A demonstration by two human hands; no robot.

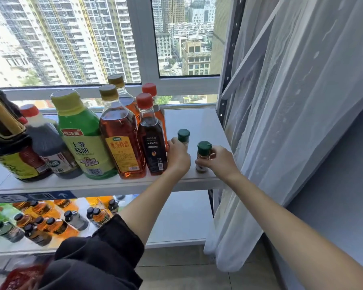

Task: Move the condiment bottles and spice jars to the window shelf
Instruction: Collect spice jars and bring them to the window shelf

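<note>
Top window shelf (199, 122), left to right: big dark soy-type bottle (11, 147) at the far left, tilted in view; smaller dark bottle with red cap (48, 147); green oyster sauce bottle (82, 139); amber cooking wine bottle (122, 141) with a second one behind it; dark sesame oil bottle (152, 141), red cap, another red-capped one behind. Then the two spice jars, both upright, green lids, long axis vertical. Left hand (177, 155) wraps the rear spice jar (183, 137), just beside the sesame oil bottle, hand touching or nearly touching it. Right hand (217, 162) pinches the front spice jar (203, 155) near the shelf's front edge, fingers curled round its body. Both jars look seated on the shelf, so probably release is next: each hand already on its own jar, pull back toward the body. Bare shelf remains to the right, toward the curtain (291, 122). More bottles on the lower shelf (182, 216) at left.
</note>
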